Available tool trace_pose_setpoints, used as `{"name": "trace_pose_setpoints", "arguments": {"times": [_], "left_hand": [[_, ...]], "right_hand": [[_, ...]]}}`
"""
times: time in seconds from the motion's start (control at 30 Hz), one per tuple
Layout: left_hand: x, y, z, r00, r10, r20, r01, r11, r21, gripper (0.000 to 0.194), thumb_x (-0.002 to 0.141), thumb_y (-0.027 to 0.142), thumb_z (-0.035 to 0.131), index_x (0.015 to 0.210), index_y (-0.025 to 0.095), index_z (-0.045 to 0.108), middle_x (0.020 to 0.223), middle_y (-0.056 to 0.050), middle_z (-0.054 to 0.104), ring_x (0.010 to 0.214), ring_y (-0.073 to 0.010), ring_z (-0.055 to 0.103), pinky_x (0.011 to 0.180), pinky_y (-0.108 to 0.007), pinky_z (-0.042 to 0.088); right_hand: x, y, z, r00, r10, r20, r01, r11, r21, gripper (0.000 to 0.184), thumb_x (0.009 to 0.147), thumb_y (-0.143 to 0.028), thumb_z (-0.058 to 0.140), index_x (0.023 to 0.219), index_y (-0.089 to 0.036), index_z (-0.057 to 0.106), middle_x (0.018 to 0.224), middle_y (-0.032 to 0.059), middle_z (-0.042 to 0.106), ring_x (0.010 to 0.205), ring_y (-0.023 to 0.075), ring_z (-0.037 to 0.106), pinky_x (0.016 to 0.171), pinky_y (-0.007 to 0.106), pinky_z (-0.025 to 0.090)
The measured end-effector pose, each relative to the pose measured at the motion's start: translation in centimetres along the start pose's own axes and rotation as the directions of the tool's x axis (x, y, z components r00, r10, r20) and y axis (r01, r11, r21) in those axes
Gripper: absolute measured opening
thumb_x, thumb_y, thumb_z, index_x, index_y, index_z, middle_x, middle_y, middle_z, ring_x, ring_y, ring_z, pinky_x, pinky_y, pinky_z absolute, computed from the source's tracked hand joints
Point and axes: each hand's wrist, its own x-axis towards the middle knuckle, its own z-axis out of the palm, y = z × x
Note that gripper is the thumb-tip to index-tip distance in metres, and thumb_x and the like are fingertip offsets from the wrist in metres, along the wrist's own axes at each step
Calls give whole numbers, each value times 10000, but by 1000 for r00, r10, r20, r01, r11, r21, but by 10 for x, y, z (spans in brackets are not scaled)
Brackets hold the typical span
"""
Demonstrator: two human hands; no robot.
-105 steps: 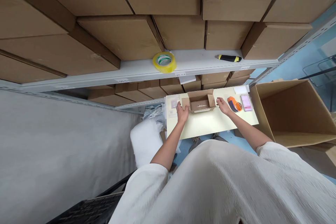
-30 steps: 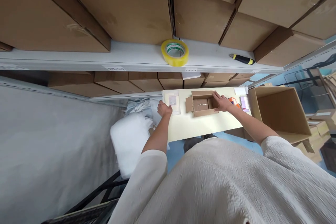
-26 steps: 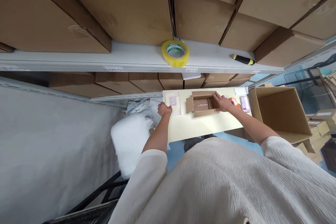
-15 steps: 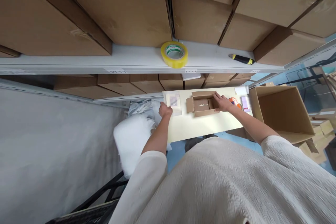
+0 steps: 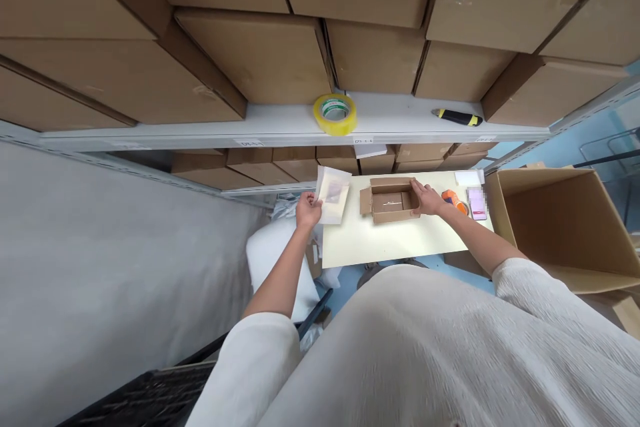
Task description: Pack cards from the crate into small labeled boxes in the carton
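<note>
One left hand and one right hand work at one pale desk. The left fingers pinch the left edge of one flat, translucent packet with a pale sheet inside. The packet is held across the desk's left end; whether its underside touches the desk I cannot tell.

One small brown box stands open-topped on the desk, right of the packet and apart from it, one end flap folded out toward the packet. The right fingers are spread over the box's right end. Pale desk surface shows in a narrow gap between packet and flap, and in a wider strip between the box and the near edge.

Right of the right hand lie one orange item, probably a tape dispenser, and one phone, with one white slip by the far right corner. One large open carton stands at the desk's right edge; one white bundle sits below its left edge.

On the shelf beyond, one yellow tape roll and one black-and-yellow knife lie well apart in front of stacked boxes.
</note>
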Motion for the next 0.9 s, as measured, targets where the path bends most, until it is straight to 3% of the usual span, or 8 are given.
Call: {"name": "trace_pose_setpoints", "arguments": {"times": [0.13, 0.23, 0.33, 0.47, 0.63, 0.77, 0.9], "left_hand": [[-15, 30, -23, 988, 157, 8, -157, 987, 22, 211, 918, 216, 639, 1125, 229, 597, 1090, -47, 751, 1072, -221, 727, 1017, -349, 591], [-25, 61, -20, 962, 271, 34, -272, 962, 14, 209, 934, 213, 621, 1140, 220, 583, 1172, -63, 739, 1161, -222, 707, 1048, -334, 568], [-34, 93, 2, 938, 335, 89, -335, 942, -13, 211, 949, 225, 617, 1156, 215, 579, 1218, -75, 732, 1192, -230, 697, 1028, -326, 563], [-43, 122, 49, 907, 394, 149, -392, 919, -40, 190, 947, 246, 632, 1134, 219, 612, 1171, -68, 739, 1168, -245, 697, 984, -332, 558], [-45, 128, 94, 866, 437, 245, -446, 895, -19, 148, 915, 207, 642, 1058, 242, 644, 1111, -33, 765, 1084, -229, 690, 960, -320, 534], [-37, 128, 108, 831, 433, 349, -494, 863, 104, 144, 916, 197, 652, 1036, 270, 682, 1032, -17, 778, 1035, -250, 696, 990, -361, 505], [-30, 133, 123, 759, 427, 492, -566, 806, 173, 152, 902, 162, 662, 1000, 270, 708, 987, -26, 796, 1042, -279, 707, 1132, -460, 422]], "right_hand": [[-4, 0, 0, 999, -18, -41, 20, 998, 59, 1466, 797, -542, 905, 1806, -352, -142, 1894, 110, 129, 1450, 464, 469, 1197, 619, 452], [-8, -1, 1, 997, -29, -71, 36, 993, 109, 1511, 801, -523, 907, 1784, -341, -227, 1868, 127, 225, 1434, 449, 477, 1190, 601, 451], [-9, -1, 2, 996, -30, -85, 43, 989, 144, 1531, 806, -512, 907, 1769, -329, -270, 1818, 153, 334, 1420, 438, 490, 1182, 588, 446], [-9, 0, 7, 995, -1, -103, 20, 982, 186, 1553, 804, -486, 915, 1755, -323, -301, 1744, 175, 443, 1408, 435, 501, 1163, 579, 445], [-7, 2, 13, 988, 33, -148, 2, 973, 230, 1585, 787, -479, 924, 1742, -311, -330, 1726, 192, 462, 1392, 445, 515, 1149, 590, 445], [-5, 3, 14, 988, 28, -150, 10, 970, 244, 1599, 774, -470, 941, 1747, -321, -321, 1715, 186, 481, 1370, 442, 527, 1131, 576, 450], [-6, 3, 12, 991, 1, -136, 33, 969, 243, 1590, 780, -463, 945, 1752, -340, -307, 1723, 167, 487, 1357, 434, 529, 1118, 548, 453]]}}
